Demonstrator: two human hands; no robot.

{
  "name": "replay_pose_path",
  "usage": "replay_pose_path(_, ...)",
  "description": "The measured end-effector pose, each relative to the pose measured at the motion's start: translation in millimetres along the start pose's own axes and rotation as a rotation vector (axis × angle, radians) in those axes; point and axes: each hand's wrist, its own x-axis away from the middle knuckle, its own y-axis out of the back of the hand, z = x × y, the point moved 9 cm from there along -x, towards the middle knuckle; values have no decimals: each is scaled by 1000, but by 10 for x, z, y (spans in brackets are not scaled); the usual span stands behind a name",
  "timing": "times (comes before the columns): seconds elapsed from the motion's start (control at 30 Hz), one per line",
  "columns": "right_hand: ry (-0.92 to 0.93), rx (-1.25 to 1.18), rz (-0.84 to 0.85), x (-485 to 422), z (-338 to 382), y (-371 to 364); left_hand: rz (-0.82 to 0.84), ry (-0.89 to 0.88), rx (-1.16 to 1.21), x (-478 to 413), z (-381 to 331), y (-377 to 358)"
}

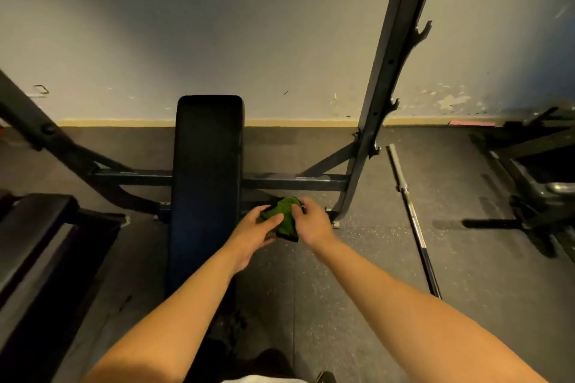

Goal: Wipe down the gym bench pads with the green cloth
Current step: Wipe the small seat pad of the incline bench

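Just off bench pad (207,149), left hand (255,228) and right hand (312,224) fingers curled round green cloth (281,216); rack upright (382,96) beyond.

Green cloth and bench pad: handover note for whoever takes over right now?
Left hand: holds the green cloth, thumb on top.
Right hand: pinches the cloth's far edge.
Cloth: bunched between both hands, just right of the bench pad, not on it.
Done: cloth is in hand; no wiped area shows on the pad.
Left: bring the cloth onto the pad and wipe its whole length; another dark pad at far left probably needs it too.
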Motion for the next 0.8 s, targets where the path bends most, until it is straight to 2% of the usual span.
replay_pose_path(0.1,-13,-64,47,-301,131,-133,-199,-103,-133,-134,-182,340)
replay_pose_path(0.17,-43,-94,83,-520,211,-244,-258,-174,-133,-204,-311,493)
replay_pose_path(0.4,-122,-102,195,-1497,671,-752,-364,-144,116,-857,-661,1249)
replay_pose_path(0.57,-172,-70,254,-2201,1206,-1262,-255,-55,464,-1433,-1073,1775)
replay_pose_path(0.67,-193,-131,364,-2477,1489,-1569,-160,-63,631,-1680,-1395,2014)
replay_pose_path(0.73,-199,-153,423,-2648,1641,-1756,-115,-105,677,-1837,-1624,2239)
replay_pose_path(0.8,-153,-157,400,-2797,1788,-1806,-65,-137,638,-1942,-1775,2369)
